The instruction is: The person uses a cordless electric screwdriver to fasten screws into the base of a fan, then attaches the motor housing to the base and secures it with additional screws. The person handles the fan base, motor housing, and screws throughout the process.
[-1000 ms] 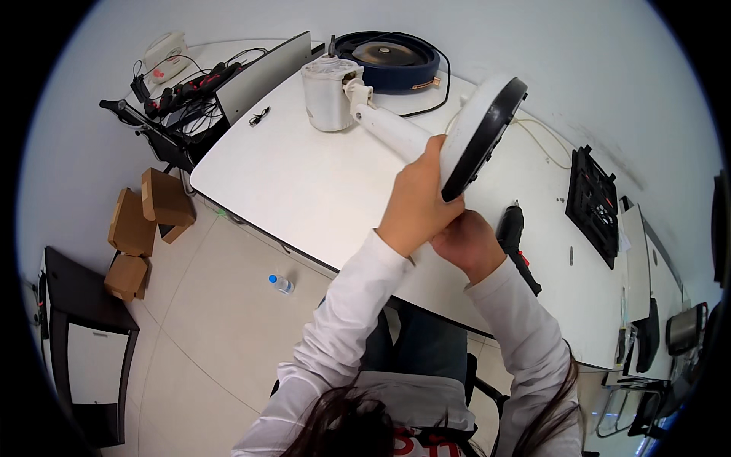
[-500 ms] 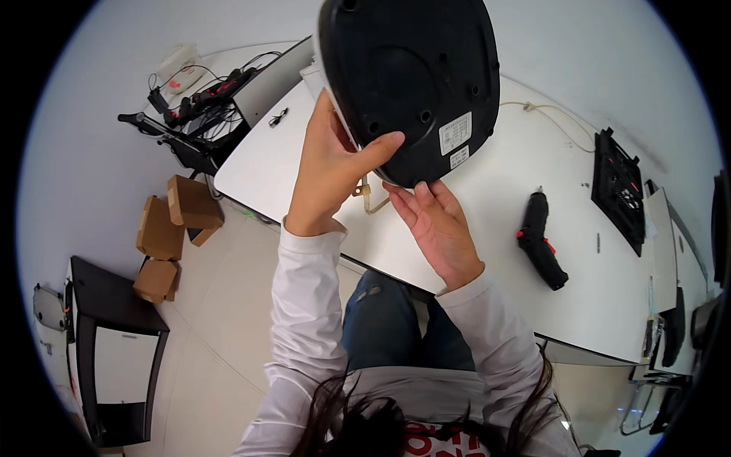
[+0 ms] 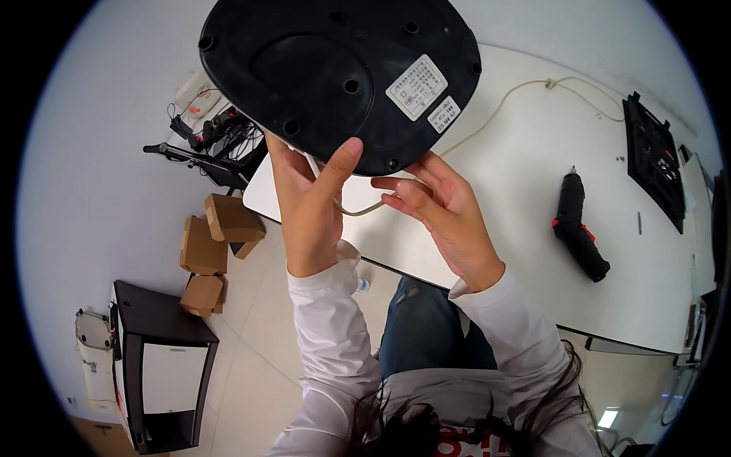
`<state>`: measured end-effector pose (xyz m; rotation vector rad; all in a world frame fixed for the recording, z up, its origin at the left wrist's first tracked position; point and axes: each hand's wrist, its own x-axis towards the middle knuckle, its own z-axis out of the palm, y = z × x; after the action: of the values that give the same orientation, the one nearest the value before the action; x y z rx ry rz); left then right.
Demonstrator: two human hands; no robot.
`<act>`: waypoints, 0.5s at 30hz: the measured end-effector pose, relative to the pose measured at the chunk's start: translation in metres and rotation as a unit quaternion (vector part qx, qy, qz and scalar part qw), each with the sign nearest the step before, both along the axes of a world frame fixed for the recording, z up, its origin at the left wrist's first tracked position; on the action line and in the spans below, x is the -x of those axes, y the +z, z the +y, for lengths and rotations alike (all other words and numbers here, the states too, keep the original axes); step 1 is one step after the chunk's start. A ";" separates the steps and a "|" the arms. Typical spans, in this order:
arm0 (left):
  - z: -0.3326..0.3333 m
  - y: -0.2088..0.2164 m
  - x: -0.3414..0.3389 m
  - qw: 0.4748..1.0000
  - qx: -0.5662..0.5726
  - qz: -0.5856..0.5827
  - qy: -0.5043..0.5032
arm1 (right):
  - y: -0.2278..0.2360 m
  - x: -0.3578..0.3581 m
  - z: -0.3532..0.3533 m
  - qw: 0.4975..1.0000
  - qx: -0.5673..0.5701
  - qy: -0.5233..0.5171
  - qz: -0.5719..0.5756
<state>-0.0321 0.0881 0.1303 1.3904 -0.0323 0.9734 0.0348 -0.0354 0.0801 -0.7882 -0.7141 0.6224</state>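
Observation:
A black, rounded appliance base (image 3: 312, 84) is held up in front of me, its underside facing me. Several screw holes and two white labels (image 3: 417, 87) show on it. My left hand (image 3: 312, 198) grips the near left edge, thumb pressed on the underside and fingers hidden behind. At the near right edge, my right hand (image 3: 449, 209) has its fingers bent against the base, partly hidden behind it. A pale cord (image 3: 358, 212) loops below the base and passes by the right fingertips. To the right on the white table lies a black cordless screwdriver (image 3: 575, 225) with red parts.
An open black tool case (image 3: 653, 164) lies at the table's (image 3: 525, 175) far right, with a small metal bit (image 3: 640, 222) nearby. The cord's tail (image 3: 518, 95) runs across the back. Cardboard boxes (image 3: 204, 245) and a dark cabinet (image 3: 166, 358) stand on the floor at left.
The base has swung left and tilted, so its underside now lies more sideways. My right hand's fingers have curled in closer at its edge. The view has shifted slightly.

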 end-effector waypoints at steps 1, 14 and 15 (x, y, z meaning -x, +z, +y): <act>0.000 0.000 -0.001 1.000 0.007 -0.014 0.000 | 0.000 -0.002 0.001 1.000 0.002 0.002 -0.004; -0.019 -0.025 0.009 0.975 0.151 -0.126 0.100 | 0.005 -0.007 -0.044 0.891 0.152 -0.281 -0.324; -0.021 -0.029 0.008 0.975 0.147 -0.131 0.106 | 0.005 -0.007 -0.046 0.873 0.155 -0.301 -0.352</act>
<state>-0.0406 0.0675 0.1018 1.0002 0.0631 1.2806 0.0415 -0.0813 0.0856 -1.4969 -0.9712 -0.1578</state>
